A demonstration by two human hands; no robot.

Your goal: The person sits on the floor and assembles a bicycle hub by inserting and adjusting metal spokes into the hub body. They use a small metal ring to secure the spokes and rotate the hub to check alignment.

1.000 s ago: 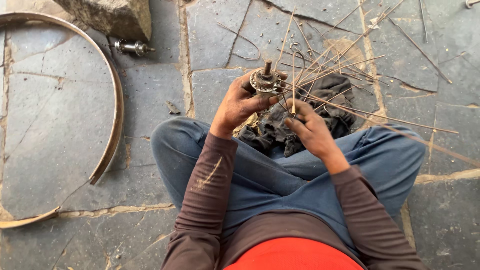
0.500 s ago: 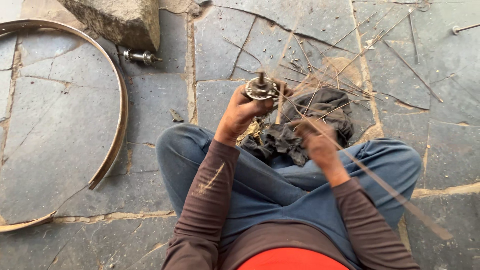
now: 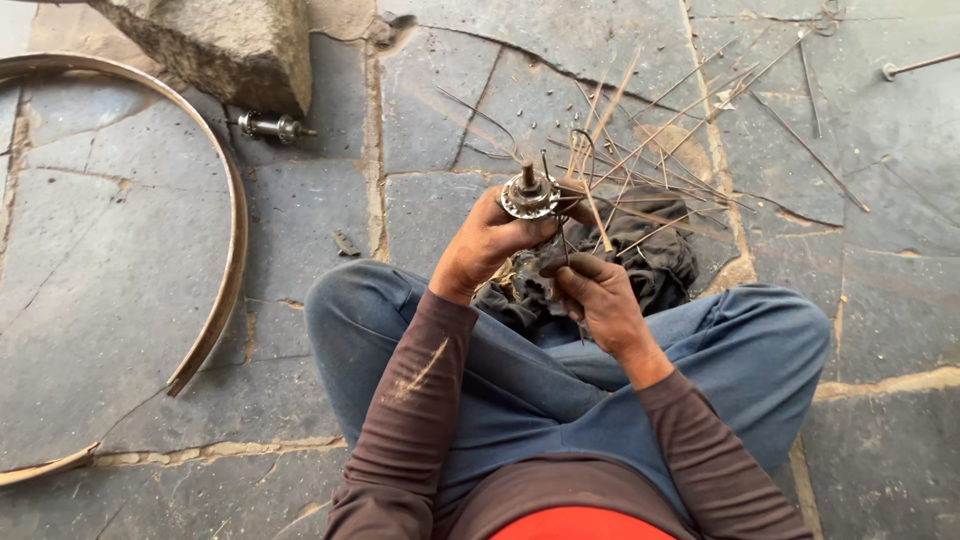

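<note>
A person sits cross-legged on a stone-slab floor (image 3: 130,280), seen from above, in blue trousers and a dark brown long-sleeved top. The left hand (image 3: 487,243) is closed around a metal wheel hub (image 3: 528,195), holding it upright above the lap with its axle end pointing up. The right hand (image 3: 598,292) is curled shut just below and to the right of the hub, its fingers pinching a thin spoke (image 3: 592,205) that runs up toward the hub flange. More rusty spokes (image 3: 668,165) fan out from the hub and lie scattered over the floor beyond the knees, reaching toward the upper right. A dark, crumpled rag (image 3: 655,262) lies on the floor between the knees, just under both hands. To the left, well apart from the hands, a bare curved wheel rim (image 3: 232,225) lies flat on the slabs, arcing from the upper left down toward the lower left. Near the top, a rough stone block (image 3: 225,40) rests on the floor, with a second small hub (image 3: 268,126) lying on its side just beside it.
</note>
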